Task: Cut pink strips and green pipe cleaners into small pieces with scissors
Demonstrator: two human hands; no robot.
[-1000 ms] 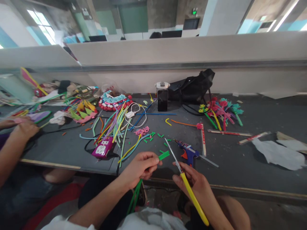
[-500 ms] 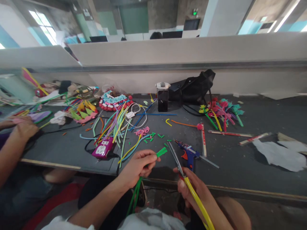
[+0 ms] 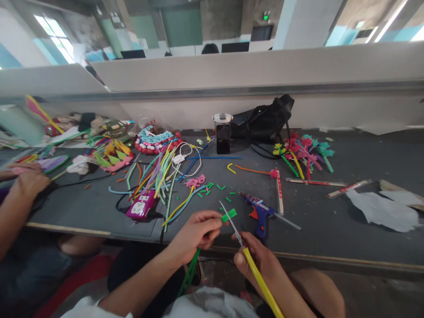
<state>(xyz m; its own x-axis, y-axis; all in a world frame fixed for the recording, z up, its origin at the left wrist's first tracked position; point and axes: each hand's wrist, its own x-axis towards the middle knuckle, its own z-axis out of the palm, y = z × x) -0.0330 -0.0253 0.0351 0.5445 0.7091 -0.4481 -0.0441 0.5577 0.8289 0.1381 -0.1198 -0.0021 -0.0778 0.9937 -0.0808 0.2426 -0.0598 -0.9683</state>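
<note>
My left hand [image 3: 200,229] pinches a bundle of green pipe cleaners [image 3: 229,215]; their short ends stick out past the fingertips, and the long tails hang below the table edge. In my right hand [image 3: 256,256] is a pair of scissors [image 3: 236,234] with yellow handles, the fingers wrapped round them. The blades lie across the green ends, close to my left fingertips. Several short cut green pieces [image 3: 208,189] are scattered on the table beyond. A blue glue gun [image 3: 261,214] lies just right of the blades.
On the dark table [image 3: 318,229] are a pink power bank-like box [image 3: 141,205], loose pipe cleaners [image 3: 162,170], a cup with a phone [image 3: 223,139], a black bag [image 3: 265,121], fuzzy flowers [image 3: 306,152] and white paper [image 3: 380,210]. Another person's hand [image 3: 31,179] works at the left.
The scissors have moved left, from beside the green bundle to across its ends. My left hand has shifted slightly right and down with the bundle.
</note>
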